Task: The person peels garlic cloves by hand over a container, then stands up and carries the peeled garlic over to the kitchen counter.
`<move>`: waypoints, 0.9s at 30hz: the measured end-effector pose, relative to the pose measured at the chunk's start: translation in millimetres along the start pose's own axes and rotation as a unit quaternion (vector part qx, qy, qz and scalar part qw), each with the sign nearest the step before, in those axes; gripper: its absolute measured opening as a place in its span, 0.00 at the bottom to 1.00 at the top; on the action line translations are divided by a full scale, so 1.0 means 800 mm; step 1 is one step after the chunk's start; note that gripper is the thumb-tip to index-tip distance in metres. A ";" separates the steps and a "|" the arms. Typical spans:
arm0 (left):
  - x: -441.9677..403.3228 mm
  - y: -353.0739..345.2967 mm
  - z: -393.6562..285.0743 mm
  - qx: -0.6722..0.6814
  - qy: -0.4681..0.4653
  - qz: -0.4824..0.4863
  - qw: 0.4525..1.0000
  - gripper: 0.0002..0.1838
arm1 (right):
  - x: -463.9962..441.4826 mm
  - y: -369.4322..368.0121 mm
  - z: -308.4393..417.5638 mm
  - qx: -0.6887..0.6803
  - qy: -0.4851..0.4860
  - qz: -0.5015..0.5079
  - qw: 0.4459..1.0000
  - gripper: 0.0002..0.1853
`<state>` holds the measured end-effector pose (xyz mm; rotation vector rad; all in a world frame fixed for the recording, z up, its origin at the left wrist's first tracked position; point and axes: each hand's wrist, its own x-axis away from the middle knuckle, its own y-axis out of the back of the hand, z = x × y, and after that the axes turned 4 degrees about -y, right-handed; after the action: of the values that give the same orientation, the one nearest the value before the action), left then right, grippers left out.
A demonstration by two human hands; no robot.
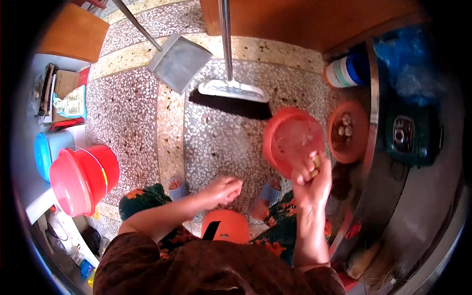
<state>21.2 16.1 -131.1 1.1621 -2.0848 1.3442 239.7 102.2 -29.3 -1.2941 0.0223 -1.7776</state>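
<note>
My right hand is closed around a small yellowish-brown piece, at the near edge of a red basin. Water seems to be in this basin. Fingers curled in, my left hand hovers over the floor in front of my lap; whether anything is inside it is hidden. Below it, between my legs, is an orange plastic container with a black flat strip at its left side. Just right of the basin stands a brownish-orange bowl with several pale round lumps in it.
A broom and a grey dustpan are on the speckled floor ahead. To the left is a red lidded bucket beside a blue container. On the right are a white-and-blue tub and a dark green appliance on a shelf.
</note>
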 end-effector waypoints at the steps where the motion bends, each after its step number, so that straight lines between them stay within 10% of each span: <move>1: 0.001 -0.001 0.001 -0.021 -0.005 -0.013 1.000 0.19 | -0.004 -0.006 -0.008 0.015 -0.011 -0.014 1.000 0.11; 14: 0.058 -0.075 0.164 -0.319 -0.109 -0.091 0.937 0.19 | 0.034 0.066 -0.143 0.213 -0.349 0.133 0.903 0.08; 18: 0.187 -0.104 0.110 -0.069 0.143 -0.125 0.979 0.20 | 0.128 0.047 -0.118 0.216 -0.365 0.179 0.888 0.09; 24: 0.301 -0.078 0.133 -0.161 -0.059 -0.168 0.971 0.14 | 0.240 -0.062 -0.046 0.249 -0.360 0.194 0.878 0.08; 26: 0.375 -0.102 0.059 0.073 0.039 -0.197 0.977 0.09 | 0.270 -0.106 -0.026 0.270 -0.365 0.213 0.865 0.08; 27: 0.383 -0.102 0.094 0.031 -0.132 -0.204 0.970 0.13 | 0.288 -0.131 -0.016 0.285 -0.364 0.221 0.859 0.08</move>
<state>-81.3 -197.1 93.5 1.7640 -1.8358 1.1114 154.0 5.1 188.1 -1.2935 -0.5487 -0.7343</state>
